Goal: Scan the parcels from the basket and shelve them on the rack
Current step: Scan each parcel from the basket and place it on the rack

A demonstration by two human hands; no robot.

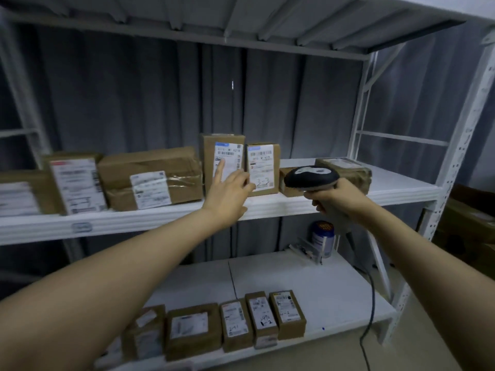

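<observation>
A white metal rack (pixel 401 195) fills the view. On its middle shelf stand several brown cardboard parcels with white labels. My left hand (pixel 227 192) reaches to an upright parcel (pixel 223 159) near the middle, fingers apart, the index fingertip on its label. Just right of it stands a second upright parcel (pixel 263 167) with handwriting on its label. My right hand (pixel 334 196) grips a black and grey barcode scanner (pixel 310 176) by its handle, its head level with the middle shelf, in front of two low parcels (pixel 345 170). The basket is out of sight.
The lower shelf (pixel 334 290) carries a row of several small labelled parcels (pixel 235 322) along its front edge, plus a blue and white can (pixel 322 238) at the back right. The scanner's cable (pixel 371 311) hangs down past that shelf. Cardboard boxes (pixel 468 226) sit right of the rack. Grey curtain behind.
</observation>
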